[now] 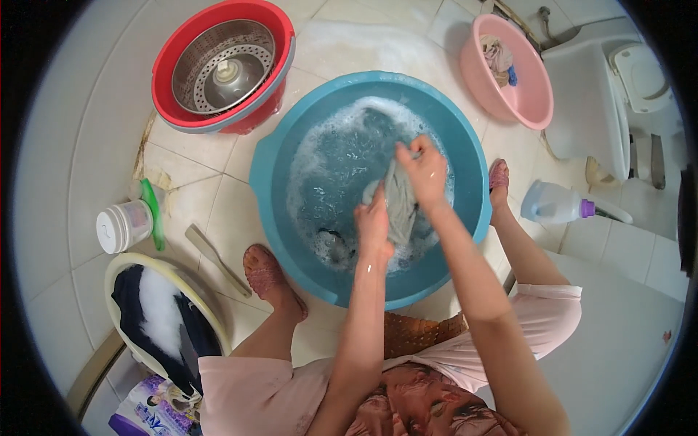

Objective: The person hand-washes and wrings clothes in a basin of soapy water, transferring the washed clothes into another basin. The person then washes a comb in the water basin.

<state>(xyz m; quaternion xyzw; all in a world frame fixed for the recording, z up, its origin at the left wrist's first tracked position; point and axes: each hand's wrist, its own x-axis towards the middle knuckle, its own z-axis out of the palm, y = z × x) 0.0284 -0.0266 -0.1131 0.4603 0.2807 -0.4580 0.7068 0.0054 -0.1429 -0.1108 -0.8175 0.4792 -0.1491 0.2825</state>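
A wet grey cloth (398,203) hangs bunched between my two hands, over the soapy water (342,160) of a large blue-green basin (265,189). My right hand (425,171) grips its upper end with curled fingers. Lower down and to the left, my left hand (374,225) is closed on the cloth's side, its thumb pointing up. White foam rings the water, and a dark patch of something partly sunk (331,243) shows near the basin's front left. What kind of garment the grey cloth is, I cannot tell.
Behind at left stands a red mop bucket (163,87) with a metal spinner. A pink basin (534,94) holding clothes is at far right. Nearer are a detergent bottle (545,202), a white tub (123,227), a brush (218,260) and a cream basin (116,272) of dark, foamy clothes.
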